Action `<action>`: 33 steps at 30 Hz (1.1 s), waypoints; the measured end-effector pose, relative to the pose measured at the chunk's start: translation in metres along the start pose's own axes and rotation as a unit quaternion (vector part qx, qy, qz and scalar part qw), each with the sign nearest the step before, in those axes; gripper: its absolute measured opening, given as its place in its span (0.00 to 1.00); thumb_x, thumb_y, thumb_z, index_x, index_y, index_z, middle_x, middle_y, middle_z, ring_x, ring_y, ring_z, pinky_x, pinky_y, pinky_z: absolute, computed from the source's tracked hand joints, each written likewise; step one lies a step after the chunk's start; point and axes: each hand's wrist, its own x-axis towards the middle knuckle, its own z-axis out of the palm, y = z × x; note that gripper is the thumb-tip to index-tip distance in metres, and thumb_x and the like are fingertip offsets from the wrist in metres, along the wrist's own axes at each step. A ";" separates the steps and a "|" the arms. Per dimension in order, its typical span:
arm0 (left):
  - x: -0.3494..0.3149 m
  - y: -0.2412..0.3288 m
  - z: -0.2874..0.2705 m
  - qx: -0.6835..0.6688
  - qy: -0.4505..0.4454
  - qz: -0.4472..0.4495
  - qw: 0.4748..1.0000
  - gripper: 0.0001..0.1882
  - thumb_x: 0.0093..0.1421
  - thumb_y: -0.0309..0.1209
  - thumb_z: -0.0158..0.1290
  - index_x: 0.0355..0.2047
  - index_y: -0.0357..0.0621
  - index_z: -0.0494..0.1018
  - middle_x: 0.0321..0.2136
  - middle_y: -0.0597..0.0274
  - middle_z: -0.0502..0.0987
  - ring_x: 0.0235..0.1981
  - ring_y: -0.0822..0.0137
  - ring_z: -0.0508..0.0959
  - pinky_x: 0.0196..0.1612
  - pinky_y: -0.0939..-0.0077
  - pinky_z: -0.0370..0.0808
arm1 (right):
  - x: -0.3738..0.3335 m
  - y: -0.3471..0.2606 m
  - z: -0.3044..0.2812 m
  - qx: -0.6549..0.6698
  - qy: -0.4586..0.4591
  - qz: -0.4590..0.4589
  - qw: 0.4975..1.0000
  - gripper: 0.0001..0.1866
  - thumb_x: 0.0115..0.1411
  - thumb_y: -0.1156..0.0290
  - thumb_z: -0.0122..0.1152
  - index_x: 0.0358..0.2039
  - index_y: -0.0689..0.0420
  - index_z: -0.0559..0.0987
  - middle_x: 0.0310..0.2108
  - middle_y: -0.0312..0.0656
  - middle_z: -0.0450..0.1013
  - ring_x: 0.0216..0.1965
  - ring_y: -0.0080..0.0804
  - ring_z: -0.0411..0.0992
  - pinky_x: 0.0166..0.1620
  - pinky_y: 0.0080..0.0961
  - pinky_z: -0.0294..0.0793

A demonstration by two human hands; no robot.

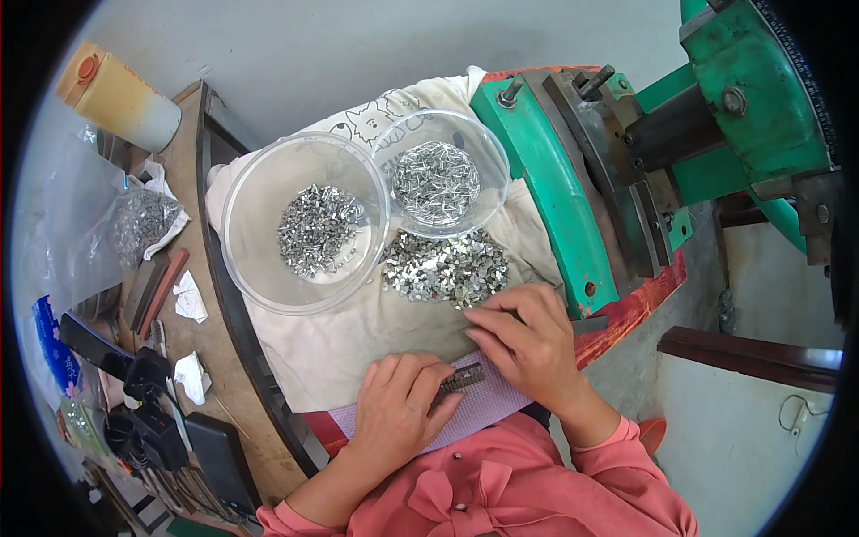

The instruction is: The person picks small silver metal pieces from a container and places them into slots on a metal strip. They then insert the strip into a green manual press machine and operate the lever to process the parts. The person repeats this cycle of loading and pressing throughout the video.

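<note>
My left hand [400, 400] is closed round one end of a dark ridged metal block [462, 379], thumb below and fingers above. The block lies over a lilac textured cloth [465, 404] at the near edge. To its right, my right hand [530, 345] is curled in a pinch, thumb close to forefinger. Its fingertips are beside the near edge of a loose pile of small shiny metal pieces [445, 268]. Whatever those fingers hold, if anything, is too small to make out.
Behind the pile stand two clear plastic tubs, a larger one [234, 255] with small metal parts and a smaller one [503, 170] with thin metal pins. A green press [573, 224] rises at the right. A wooden side table [228, 367] at the left carries tools, bags and a yellowish jug [121, 98].
</note>
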 end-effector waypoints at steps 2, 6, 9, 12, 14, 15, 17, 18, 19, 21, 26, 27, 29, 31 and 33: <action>0.000 -0.001 -0.001 0.000 -0.002 -0.002 1.000 0.21 0.45 0.30 0.70 0.39 0.44 0.75 0.38 0.59 0.77 0.38 0.55 0.75 0.40 0.62 0.69 | 0.006 0.003 0.003 -0.016 0.000 -0.006 1.000 0.11 0.50 0.73 0.73 0.36 0.54 0.84 0.37 0.34 0.74 0.40 0.38 0.71 0.42 0.35 0.68; 0.001 -0.002 0.000 -0.002 0.000 -0.002 1.000 0.21 0.45 0.30 0.70 0.39 0.44 0.75 0.38 0.60 0.77 0.38 0.55 0.75 0.40 0.62 0.68 | 0.010 0.005 0.007 -0.021 -0.002 -0.014 1.000 0.09 0.51 0.73 0.72 0.33 0.54 0.82 0.37 0.34 0.73 0.40 0.37 0.71 0.42 0.35 0.68; 0.002 -0.002 0.001 0.001 0.003 0.003 1.000 0.20 0.45 0.30 0.70 0.38 0.45 0.75 0.37 0.61 0.77 0.38 0.56 0.74 0.40 0.62 0.68 | 0.013 0.004 0.005 -0.023 -0.016 -0.011 1.000 0.08 0.51 0.73 0.72 0.32 0.54 0.82 0.37 0.34 0.73 0.40 0.37 0.71 0.42 0.35 0.69; 0.002 -0.002 0.002 0.000 0.007 0.002 1.000 0.19 0.46 0.29 0.70 0.38 0.45 0.76 0.37 0.63 0.77 0.37 0.57 0.74 0.40 0.63 0.68 | 0.015 0.004 0.004 -0.003 -0.028 -0.017 0.999 0.07 0.51 0.73 0.72 0.31 0.54 0.81 0.37 0.34 0.73 0.40 0.37 0.71 0.42 0.36 0.69; 0.003 0.000 0.003 0.006 0.009 0.004 1.000 0.17 0.46 0.29 0.69 0.37 0.47 0.78 0.36 0.65 0.77 0.37 0.58 0.74 0.39 0.64 0.68 | 0.016 0.004 0.004 0.002 -0.031 -0.017 0.999 0.07 0.50 0.73 0.72 0.30 0.55 0.81 0.37 0.35 0.73 0.40 0.38 0.71 0.42 0.36 0.69; 0.004 0.001 0.004 0.008 0.010 0.005 1.000 0.16 0.46 0.29 0.69 0.36 0.47 0.78 0.36 0.66 0.77 0.37 0.59 0.74 0.39 0.65 0.67 | 0.016 0.004 0.004 -0.003 -0.030 -0.013 0.999 0.07 0.50 0.73 0.72 0.30 0.55 0.81 0.37 0.35 0.73 0.40 0.38 0.71 0.42 0.36 0.69; 0.004 0.002 0.006 0.018 0.015 0.019 1.000 0.15 0.46 0.28 0.69 0.35 0.49 0.79 0.35 0.68 0.78 0.36 0.61 0.74 0.38 0.66 0.67 | 0.017 0.003 0.004 -0.015 -0.024 -0.010 1.000 0.07 0.50 0.73 0.72 0.30 0.55 0.81 0.38 0.35 0.73 0.41 0.38 0.71 0.43 0.36 0.69; 0.004 0.003 0.007 0.022 0.018 0.027 0.999 0.14 0.46 0.28 0.69 0.35 0.49 0.80 0.35 0.69 0.78 0.36 0.62 0.74 0.38 0.66 0.67 | 0.018 0.002 0.003 -0.023 -0.018 -0.008 1.000 0.07 0.50 0.74 0.72 0.29 0.55 0.81 0.38 0.35 0.73 0.41 0.38 0.71 0.43 0.36 0.69; 0.004 0.002 0.008 0.028 0.022 0.031 0.999 0.14 0.46 0.27 0.69 0.34 0.50 0.80 0.34 0.69 0.78 0.36 0.62 0.74 0.38 0.66 0.67 | 0.018 0.001 0.002 -0.031 -0.012 -0.004 0.999 0.07 0.50 0.74 0.72 0.29 0.55 0.81 0.38 0.35 0.73 0.41 0.38 0.71 0.43 0.36 0.69; 0.002 0.002 0.010 0.038 0.029 0.042 0.998 0.13 0.46 0.26 0.68 0.34 0.50 0.80 0.34 0.70 0.78 0.35 0.63 0.74 0.38 0.67 0.67 | 0.015 0.004 0.007 -0.002 -0.004 -0.007 1.000 0.08 0.49 0.74 0.72 0.29 0.55 0.81 0.38 0.35 0.73 0.41 0.38 0.71 0.43 0.36 0.69; 0.004 0.004 0.014 0.022 0.040 0.039 0.998 0.13 0.46 0.24 0.68 0.33 0.49 0.80 0.34 0.69 0.78 0.34 0.62 0.75 0.36 0.67 0.68 | 0.004 0.005 -0.005 0.041 -0.002 -0.017 0.999 0.09 0.49 0.74 0.72 0.31 0.55 0.80 0.39 0.36 0.74 0.41 0.38 0.72 0.43 0.35 0.69; 0.004 0.004 0.014 0.017 0.041 0.035 0.998 0.13 0.46 0.24 0.68 0.32 0.49 0.79 0.33 0.69 0.78 0.34 0.62 0.75 0.36 0.67 0.68 | -0.002 0.005 -0.007 0.047 -0.007 -0.018 0.999 0.10 0.49 0.74 0.72 0.32 0.55 0.80 0.39 0.36 0.75 0.41 0.39 0.72 0.43 0.36 0.70; 0.004 0.003 0.014 0.014 0.042 0.029 0.999 0.12 0.46 0.24 0.67 0.32 0.49 0.79 0.33 0.68 0.78 0.33 0.62 0.75 0.35 0.67 0.68 | -0.014 0.003 -0.010 0.059 -0.021 -0.016 0.998 0.10 0.50 0.74 0.72 0.32 0.55 0.80 0.39 0.37 0.75 0.41 0.39 0.72 0.43 0.36 0.70; 0.004 0.003 0.013 0.013 0.041 0.024 0.999 0.12 0.46 0.24 0.67 0.32 0.48 0.78 0.33 0.67 0.78 0.33 0.61 0.76 0.35 0.67 0.68 | -0.024 -0.001 -0.011 0.073 -0.041 -0.011 0.996 0.10 0.50 0.74 0.72 0.33 0.55 0.80 0.40 0.37 0.75 0.43 0.40 0.72 0.44 0.36 0.70; 0.004 0.003 0.011 0.012 0.036 0.020 0.999 0.13 0.46 0.24 0.67 0.32 0.48 0.78 0.33 0.67 0.78 0.34 0.61 0.76 0.36 0.67 0.68 | -0.031 -0.005 -0.011 0.061 -0.043 -0.012 0.997 0.11 0.45 0.73 0.77 0.30 0.55 0.83 0.37 0.36 0.76 0.39 0.38 0.74 0.41 0.34 0.70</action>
